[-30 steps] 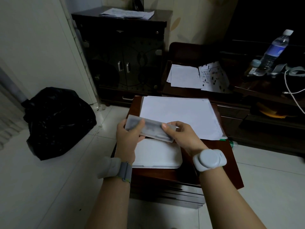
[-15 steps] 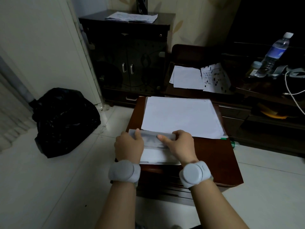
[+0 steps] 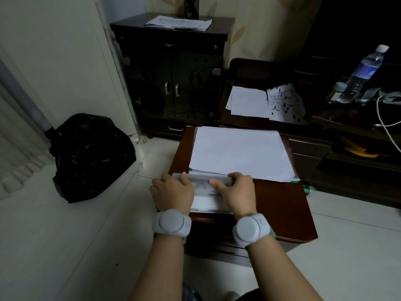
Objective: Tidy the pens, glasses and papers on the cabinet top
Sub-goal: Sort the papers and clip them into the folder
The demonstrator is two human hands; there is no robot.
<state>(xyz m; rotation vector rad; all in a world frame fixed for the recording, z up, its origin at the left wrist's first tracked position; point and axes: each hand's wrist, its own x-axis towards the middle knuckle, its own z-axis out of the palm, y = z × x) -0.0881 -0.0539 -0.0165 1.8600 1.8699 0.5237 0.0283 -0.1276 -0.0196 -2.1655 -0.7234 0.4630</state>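
White papers (image 3: 239,153), dark reddish-brown cabinet top (image 3: 280,205), perhaps translucent grey case (image 3: 202,181), black bag (image 3: 91,155).

Dim indoor light, dark corners upper right, soft sheen on floor tiles (image 3: 65,246), wide-angle bending at edges, slight softness

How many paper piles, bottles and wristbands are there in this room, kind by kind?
Paper piles: 3: near stack, side-table papers, tall-cabinet papers
Bottles: 1: water bottle
Wristbands: 2: left wristband, right wristband
Total: 6
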